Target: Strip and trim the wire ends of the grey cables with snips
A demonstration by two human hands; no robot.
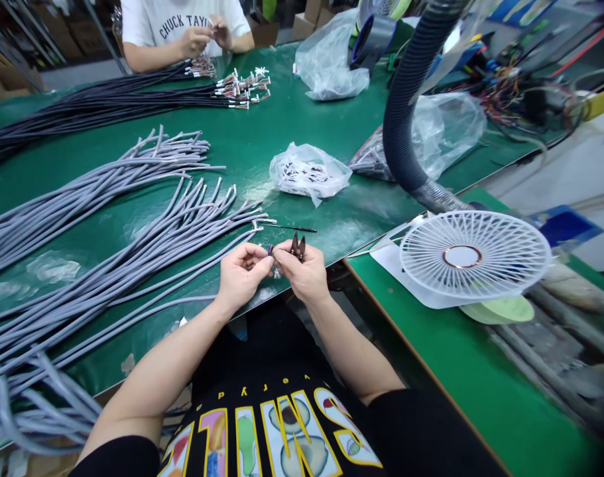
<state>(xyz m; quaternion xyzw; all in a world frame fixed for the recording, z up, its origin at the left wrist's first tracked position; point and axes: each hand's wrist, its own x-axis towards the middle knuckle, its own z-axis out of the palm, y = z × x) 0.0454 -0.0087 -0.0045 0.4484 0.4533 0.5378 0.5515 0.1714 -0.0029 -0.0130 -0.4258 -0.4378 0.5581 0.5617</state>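
Near the table's front edge my left hand [241, 273] is closed, thumb and forefinger pinched on thin coloured wires [270, 250]. Just to its right, my right hand [304, 273] is closed around small snips [298, 246], whose dark pointed blades stick up past the fingers. My right thumb and fingertips also meet at the wires. The snips' handles are hidden in the palm. Beside my left hand lies a bundle of grey cables [182, 228], their stripped ends pointing right. A thin dark rod [292, 228] rests beyond my hands.
Another grey cable bundle [107, 179] and black cables with white connectors [157, 99] lie behind. A bag of small parts [309, 173] sits mid-table. To the right are a black ribbed hose [404, 112] and a white fan [505, 258]. A co-worker [187, 33] sits opposite.
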